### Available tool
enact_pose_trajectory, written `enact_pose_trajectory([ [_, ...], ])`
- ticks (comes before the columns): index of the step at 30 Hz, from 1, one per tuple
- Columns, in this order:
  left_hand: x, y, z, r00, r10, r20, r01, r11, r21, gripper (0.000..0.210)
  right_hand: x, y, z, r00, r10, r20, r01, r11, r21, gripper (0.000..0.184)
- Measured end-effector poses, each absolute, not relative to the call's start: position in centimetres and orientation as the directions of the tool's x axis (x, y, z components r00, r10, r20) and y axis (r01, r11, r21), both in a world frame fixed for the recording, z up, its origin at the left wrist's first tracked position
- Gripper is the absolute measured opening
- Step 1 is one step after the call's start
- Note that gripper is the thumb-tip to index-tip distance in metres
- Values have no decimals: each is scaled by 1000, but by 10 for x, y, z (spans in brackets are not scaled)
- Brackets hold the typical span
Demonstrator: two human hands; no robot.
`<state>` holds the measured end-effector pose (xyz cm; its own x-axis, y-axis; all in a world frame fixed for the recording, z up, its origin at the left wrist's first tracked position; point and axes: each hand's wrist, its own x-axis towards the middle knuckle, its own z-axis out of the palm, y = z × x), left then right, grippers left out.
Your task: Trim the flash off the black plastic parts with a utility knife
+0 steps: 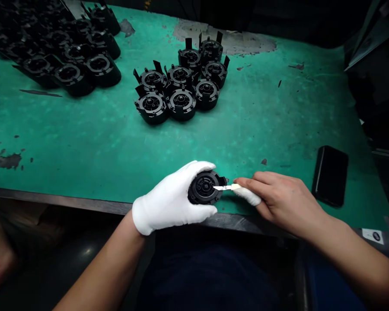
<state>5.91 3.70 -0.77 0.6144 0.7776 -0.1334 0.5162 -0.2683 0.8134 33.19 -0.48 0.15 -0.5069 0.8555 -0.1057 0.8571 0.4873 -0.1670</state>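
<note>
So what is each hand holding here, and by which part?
The gloved left hand grips a round black plastic part around its rim. The right hand pinches a small blade by its handle end, tip on the part's face.

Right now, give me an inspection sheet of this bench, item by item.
Surface: green mat, worn patches at the far edge and left.
Job's things: round black plastic part; small blade touching its face.
Clutter: cluster of black parts mid-bench; larger batch far left; black phone at right.
Fingers: gloved left hand grips the part; bare right hand pinches the blade, one finger wrapped white.
Cables: nothing seen.
Surroundings: dark, unclear; label on bench edge.
</note>
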Motion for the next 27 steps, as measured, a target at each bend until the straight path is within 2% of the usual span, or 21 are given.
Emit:
enact_pose_trajectory([
  [3, 63, 25, -13, 564, 822, -74, 517, -282, 808, 77, 335, -12, -2, -493, 869, -47, 821, 447, -354, 33],
  [5, 67, 13, -17, 499, 866, -26, 523, -278, 806, 81, 337, -22, 0, -434, 900, -32, 790, 364, -493, 29],
  [7, 73, 0, -22, 417, 909, 16, 531, -258, 807, 86, 336, -35, 3, -399, 915, -64, 772, 297, -562, 31],
  [12, 83, -17, -31, 309, 946, 97, 537, -258, 803, 85, 326, -63, 5, -440, 872, -214, 798, 271, -539, 51],
  [14, 83, -19, -33, 308, 945, 111, 535, -268, 801, 84, 320, -67, 3, -417, 876, -242, 815, 242, -526, 50],
  [20, 82, -19, -35, 289, 950, 114, 543, -261, 798, 85, 313, -61, 7, -448, 846, -291, 764, 192, -616, 48],
  [24, 83, -19, -35, 287, 951, 113, 544, -259, 798, 85, 318, -64, 6, -411, 881, -234, 796, 221, -564, 51],
  [27, 83, -19, -36, 288, 950, 122, 534, -265, 803, 86, 319, -67, 4, -410, 872, -266, 814, 219, -538, 50],
])
